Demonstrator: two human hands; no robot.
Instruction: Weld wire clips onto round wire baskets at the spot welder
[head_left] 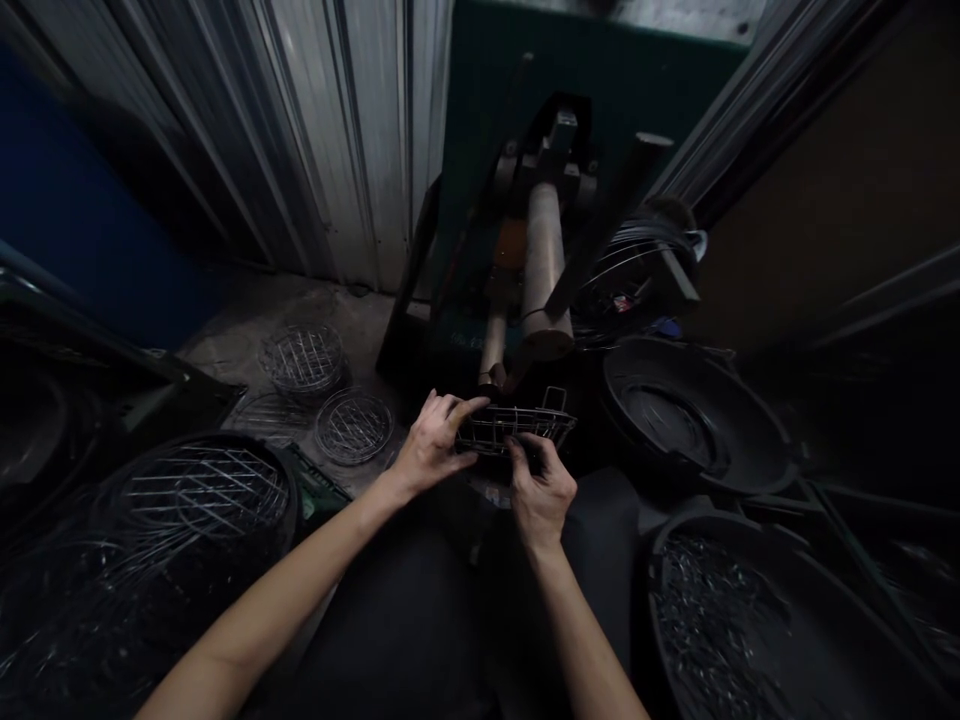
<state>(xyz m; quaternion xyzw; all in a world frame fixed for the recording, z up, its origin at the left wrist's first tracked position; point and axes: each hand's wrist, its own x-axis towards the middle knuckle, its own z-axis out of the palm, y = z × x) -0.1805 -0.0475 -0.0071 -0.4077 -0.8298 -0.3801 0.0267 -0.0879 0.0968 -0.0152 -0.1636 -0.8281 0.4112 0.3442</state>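
A small wire basket (pixel 499 428) is held sideways in front of me, just below the electrodes of a green machine. My left hand (pixel 437 437) grips its left end between thumb and fingers. My right hand (pixel 538 482) pinches at the lower front wires, thumb and index finger together; whether a small part is between them is too dark to tell. A wire loop (pixel 555 399) stands up at the basket's right end. Above the basket are a thick metal cylinder (pixel 546 265) and a thinner rod (pixel 493 345).
Round wire grids (pixel 354 427) lie on the floor at the left, beside a tub of wire pieces (pixel 202 490). At the right are a black basin (pixel 750 430) and a bin of small metal parts (pixel 712 620). Coiled wire (pixel 645 245) sits behind the cylinder.
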